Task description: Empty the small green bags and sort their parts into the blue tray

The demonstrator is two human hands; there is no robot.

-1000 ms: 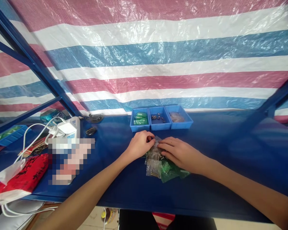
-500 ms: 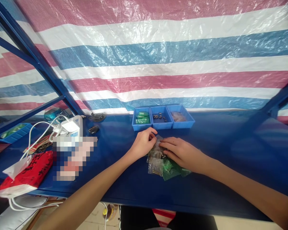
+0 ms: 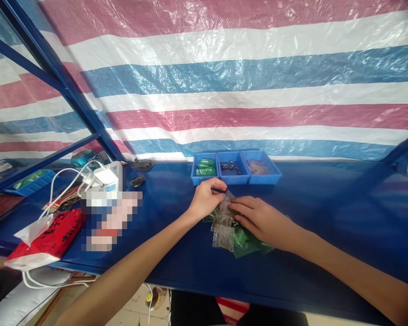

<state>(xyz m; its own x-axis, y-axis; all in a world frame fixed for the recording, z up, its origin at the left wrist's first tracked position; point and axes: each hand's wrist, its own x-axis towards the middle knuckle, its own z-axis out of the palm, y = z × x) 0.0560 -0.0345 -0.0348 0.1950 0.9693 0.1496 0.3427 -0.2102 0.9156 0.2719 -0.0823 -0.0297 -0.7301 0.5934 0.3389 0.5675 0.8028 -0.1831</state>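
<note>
My left hand [image 3: 207, 198] is closed, thumb and forefinger pinching the upper edge of a small clear plastic bag [image 3: 226, 204]. From the other side my right hand [image 3: 258, 218] has its fingertips pressed together on the same bag; its thumb is hidden. Beneath both hands lies a loose pile of small bags on the blue table. One clear bag [image 3: 223, 237] in it contains thin brass-coloured pieces. Beside that, a green bag [image 3: 243, 242] with pale green pieces is partly covered by my right hand.
Three blue bins stand behind my hands: one with green packets [image 3: 206, 167], one with small metal parts [image 3: 231, 167], one with clear bags [image 3: 256, 166]. Leftward are a white power strip [image 3: 114, 176] with cables, a red package [image 3: 49, 233] and a black object [image 3: 137, 181].
The view has shifted slightly, so the scene sits a little further right. Both hands stay at the same clear bag with almost no change in grip.
</note>
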